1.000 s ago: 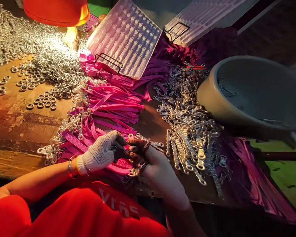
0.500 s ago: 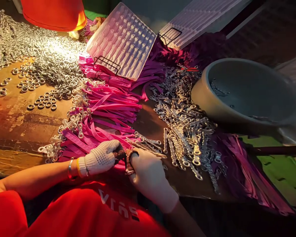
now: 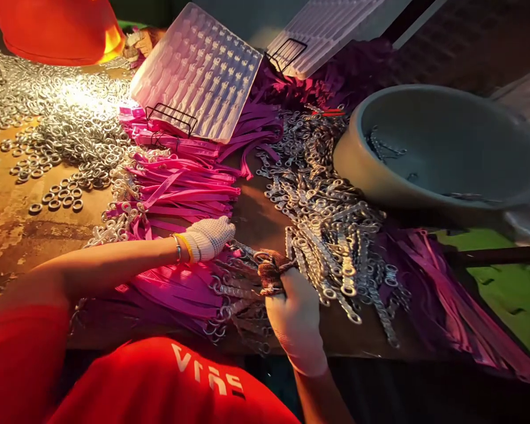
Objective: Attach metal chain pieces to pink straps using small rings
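Note:
My left hand (image 3: 211, 237), in a white dotted glove, is closed over the pink straps (image 3: 183, 185) near their right ends. Whatever its fingers grip is hidden. My right hand (image 3: 291, 309) wears a white glove with dark brown fingertips. Its fingers are curled beside the heap of metal link strips (image 3: 322, 235); a dark ring-like shape shows at the fingers, but I cannot make out what they hold. Between my hands and my body lie more magenta straps (image 3: 176, 294), with metal rings (image 3: 218, 318) and thin strips at their right ends.
A large grey basin (image 3: 348, 147) stands at the right with a few metal pieces inside. Clear ridged plastic trays (image 3: 198, 70) stand tilted at the back. Loose metal rings (image 3: 66, 194) are heaped at the left under a red lampshade (image 3: 57, 29). Purple straps (image 3: 446, 294) hang at the right.
My hands, close together before, have parted. The left has moved forward over the straps, the right to the right. Straps with ringed ends now show in front of my body. The view has shifted slightly.

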Tool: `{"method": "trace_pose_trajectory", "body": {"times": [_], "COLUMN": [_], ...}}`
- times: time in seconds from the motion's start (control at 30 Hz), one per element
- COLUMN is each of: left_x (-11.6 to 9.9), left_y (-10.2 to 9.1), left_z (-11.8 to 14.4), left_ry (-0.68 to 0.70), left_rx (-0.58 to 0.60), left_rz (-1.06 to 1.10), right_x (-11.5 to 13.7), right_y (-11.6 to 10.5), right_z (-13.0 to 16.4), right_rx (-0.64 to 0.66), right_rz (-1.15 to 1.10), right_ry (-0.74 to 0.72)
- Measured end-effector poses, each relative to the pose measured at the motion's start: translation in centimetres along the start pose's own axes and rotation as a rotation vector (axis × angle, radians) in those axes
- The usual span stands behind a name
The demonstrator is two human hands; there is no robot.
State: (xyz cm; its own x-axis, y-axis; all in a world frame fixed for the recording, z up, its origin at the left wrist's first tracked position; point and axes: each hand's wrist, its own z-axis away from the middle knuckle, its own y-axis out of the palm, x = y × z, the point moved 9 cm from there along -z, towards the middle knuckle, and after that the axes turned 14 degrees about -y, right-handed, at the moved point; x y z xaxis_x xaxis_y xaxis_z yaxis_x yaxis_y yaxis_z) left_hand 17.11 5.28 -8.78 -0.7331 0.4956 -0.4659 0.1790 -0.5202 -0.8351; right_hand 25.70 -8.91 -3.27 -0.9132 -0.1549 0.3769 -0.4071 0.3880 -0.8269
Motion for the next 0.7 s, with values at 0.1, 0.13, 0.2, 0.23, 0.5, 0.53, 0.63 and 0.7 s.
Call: {"method": "trace_pose_trajectory", "body": {"times": [0.1, 0.13, 0.2, 0.23, 0.5, 0.53, 0.63, 0.7], "left_x": [0.1, 0.2, 0.3, 0.4, 2.7, 2.8, 2.8, 2.4], "left_y": [0.8, 0.6, -0.5, -1.3, -1.6, -1.2, -1.4, -1.8], "left_z": [-0.9, -0.7, 0.4, 1.3, 9.7, 10.3, 11.0, 11.4], "left_ry": [-0.031, -0.035, -0.033, -0.037, -0.373, -0.373, -0.214, -0.070], "left_rx": [0.010, 0.013, 0.013, 0.027, 0.411, 0.395, 0.194, 0.033], "left_rz": [0.010, 0.025, 0.056, 0.092, 1.041, 1.033, 0.805, 0.548], "right_x": [-0.3, -0.3, 0.3, 0.9, 5.9, 6.5, 8.2, 8.8], "right_y": [1.0, 1.2, 1.5, 1.5, 3.2, 3.6, 4.2, 4.6], "right_z": [-0.4, -0.7, -1.2, -1.5, -3.4, -3.5, -3.4, -2.9], "right_rx": [0.023, 0.039, 0.076, 0.090, 0.282, 0.308, 0.349, 0.357], "right_rz": [-0.050, -0.073, -0.111, -0.131, 0.018, 0.080, 0.192, 0.227], "right_ry": [-0.028, -0.027, -0.035, -0.056, -0.235, -0.257, -0.325, -0.350]}}
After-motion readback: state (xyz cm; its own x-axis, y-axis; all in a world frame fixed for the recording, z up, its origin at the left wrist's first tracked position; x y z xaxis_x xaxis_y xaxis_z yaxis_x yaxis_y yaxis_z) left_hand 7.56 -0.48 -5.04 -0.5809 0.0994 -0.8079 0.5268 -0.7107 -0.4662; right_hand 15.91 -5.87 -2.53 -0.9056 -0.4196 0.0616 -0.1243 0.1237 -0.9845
